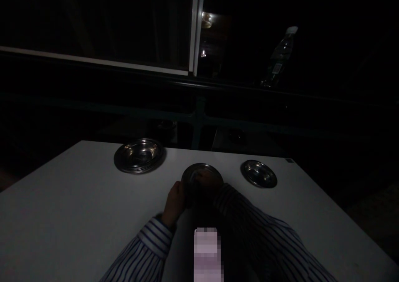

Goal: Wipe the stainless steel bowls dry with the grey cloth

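In dim light I hold a small round metal plate (199, 172) tilted up above the white table (77, 199). My left hand (174, 203) grips its left rim with the fingers curled. My right hand (209, 179) lies against the plate's face, fingers partly seen and pressed on it. Both arms wear striped sleeves. A stack of larger metal plates (139, 155) sits to the far left, and a single small metal plate (258, 173) sits to the right.
A plastic water bottle (282, 55) stands on a dark ledge behind the table at the right. A window frame (195, 28) rises at the back. The table's far edge runs just beyond the plates.
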Demonstrator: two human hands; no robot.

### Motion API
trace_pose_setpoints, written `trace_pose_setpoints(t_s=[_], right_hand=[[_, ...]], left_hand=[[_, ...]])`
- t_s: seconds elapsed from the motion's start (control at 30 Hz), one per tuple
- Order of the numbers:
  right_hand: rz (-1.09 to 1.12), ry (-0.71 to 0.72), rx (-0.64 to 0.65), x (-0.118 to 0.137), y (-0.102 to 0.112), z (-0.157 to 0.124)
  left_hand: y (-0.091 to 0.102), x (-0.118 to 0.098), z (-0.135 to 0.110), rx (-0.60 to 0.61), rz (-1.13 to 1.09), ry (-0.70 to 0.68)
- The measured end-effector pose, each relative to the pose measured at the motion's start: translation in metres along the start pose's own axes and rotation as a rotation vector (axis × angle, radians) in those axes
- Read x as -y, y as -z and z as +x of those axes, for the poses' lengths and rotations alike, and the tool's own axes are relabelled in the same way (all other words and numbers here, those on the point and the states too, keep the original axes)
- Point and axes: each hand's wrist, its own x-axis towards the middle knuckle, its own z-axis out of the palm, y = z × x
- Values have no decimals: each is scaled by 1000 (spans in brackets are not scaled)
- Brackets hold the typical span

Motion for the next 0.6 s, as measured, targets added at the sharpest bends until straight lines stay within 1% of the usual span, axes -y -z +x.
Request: trace_pose_setpoints(t_s=[0.07,0.13,0.2,0.3,0.4,0.47,0.53,0.6], right_hand=[[-102,-48,12,3,5,3],[-98,-49,15,8,5,8],[-58,-13,42,14,1,13],[30,63,116,16,-4,15],[111,130,182,11,0,8],[179,148,140,9,6,1],[225,112,15,13,10,-2],[217,67,-113,22,11,-2]], left_hand=[[-1,2,1,-3,-24,-3],[-2,4,2,-2,-57,-19],[-2,4,2,1,-88,-28],[0,1,0,-38,-105,-17],[3,-1,-2,-78,-109,-27],[4,-2,-3,-66,-136,-57],[3,0,-3,-28,-215,-57],[0,2,-3,28,-343,40]])
